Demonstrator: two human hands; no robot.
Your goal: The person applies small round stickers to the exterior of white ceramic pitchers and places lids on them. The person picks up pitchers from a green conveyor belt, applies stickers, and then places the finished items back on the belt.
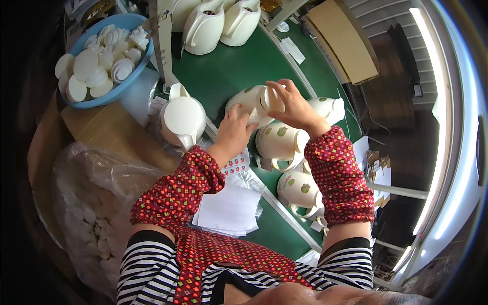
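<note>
A cream jug with a green printed motif lies tilted on the green conveyor belt, its top end pointing right. My left hand is against the jug's near side, fingers bent onto its body and thumb apart. Around the round cream lid at the jug's top end curl the thumb and fingers of my right hand. Just left of my left hand stands an upright white jug with its lid on. Two more printed jugs, an upper one and a lower one, lie beneath my right forearm.
A blue basin heaped with white lids is at the far left. Below it are cardboard and a clear plastic bag of pale parts. White papers and a sticker sheet lie near me. More jugs stand at the back.
</note>
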